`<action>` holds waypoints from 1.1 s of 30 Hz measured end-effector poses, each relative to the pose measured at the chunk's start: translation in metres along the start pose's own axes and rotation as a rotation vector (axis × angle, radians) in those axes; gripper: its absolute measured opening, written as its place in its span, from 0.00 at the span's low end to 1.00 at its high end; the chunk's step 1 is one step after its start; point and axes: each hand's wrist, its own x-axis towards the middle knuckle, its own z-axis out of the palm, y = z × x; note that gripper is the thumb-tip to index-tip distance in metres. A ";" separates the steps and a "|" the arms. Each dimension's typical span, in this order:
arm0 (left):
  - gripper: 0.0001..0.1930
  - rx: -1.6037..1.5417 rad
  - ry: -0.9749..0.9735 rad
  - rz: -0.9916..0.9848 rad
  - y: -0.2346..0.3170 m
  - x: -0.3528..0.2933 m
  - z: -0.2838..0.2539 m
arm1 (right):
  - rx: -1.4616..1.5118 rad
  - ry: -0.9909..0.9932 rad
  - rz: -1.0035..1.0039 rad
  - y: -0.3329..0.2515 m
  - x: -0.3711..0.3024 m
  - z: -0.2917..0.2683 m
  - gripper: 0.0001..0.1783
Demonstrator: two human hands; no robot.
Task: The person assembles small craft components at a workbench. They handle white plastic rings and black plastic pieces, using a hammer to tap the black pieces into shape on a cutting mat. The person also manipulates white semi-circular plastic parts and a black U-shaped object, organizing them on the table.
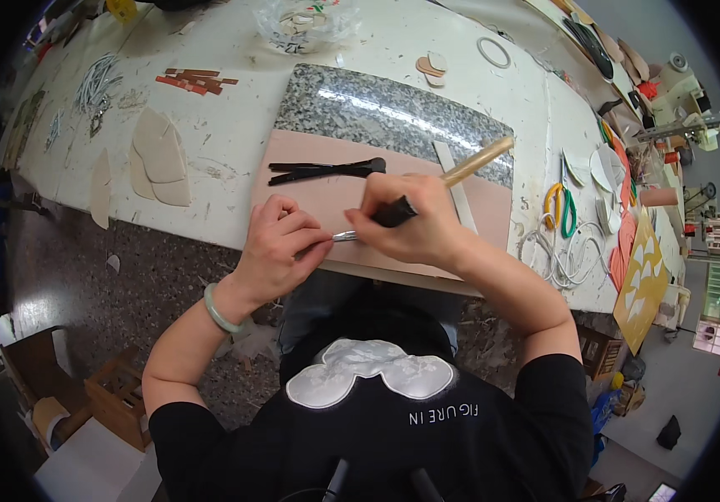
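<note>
My right hand (418, 216) is closed around a slim tool with a gold shaft (481, 159), which sticks out up and right past the knuckles. A dark, blunt-ended black piece (395, 212) shows within the same grip; I cannot tell whether it belongs to the tool. A silvery tip (345, 236) points left from the right fingers. It meets the pinched fingertips of my left hand (280, 243); whatever they hold is hidden. Both hands are over the near edge of a pink-beige board (293, 151). Two black strips (326, 171) lie crossed on it, beyond my hands.
A speckled granite slab (377, 105) adjoins the board's far side, and a pale strip (456, 184) lies at right. Scissors (559, 205) and white cord (561, 255) are farther right. Beige cut pieces (159, 159) and brown strips (197, 81) lie left. A plastic bag (306, 25) sits behind.
</note>
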 end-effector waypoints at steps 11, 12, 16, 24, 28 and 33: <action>0.07 0.001 0.024 -0.059 -0.006 -0.017 -0.012 | -0.013 -0.040 -0.133 -0.018 0.014 0.007 0.12; 0.06 0.011 0.031 -0.056 -0.006 -0.017 -0.011 | 0.004 -0.043 -0.176 -0.023 0.016 0.010 0.12; 0.05 -0.010 0.053 -0.090 -0.006 -0.023 -0.018 | 0.097 -0.066 -0.015 -0.010 0.014 0.024 0.12; 0.06 0.002 0.099 -0.112 -0.007 -0.032 -0.020 | 0.149 -0.049 -0.075 -0.017 0.022 0.039 0.13; 0.07 -0.002 0.137 -0.142 -0.004 -0.035 -0.020 | 0.033 -0.052 -0.194 -0.034 0.032 0.026 0.13; 0.07 -0.025 0.240 -0.338 -0.009 -0.048 -0.042 | 0.094 -0.093 -0.080 -0.024 0.026 0.040 0.13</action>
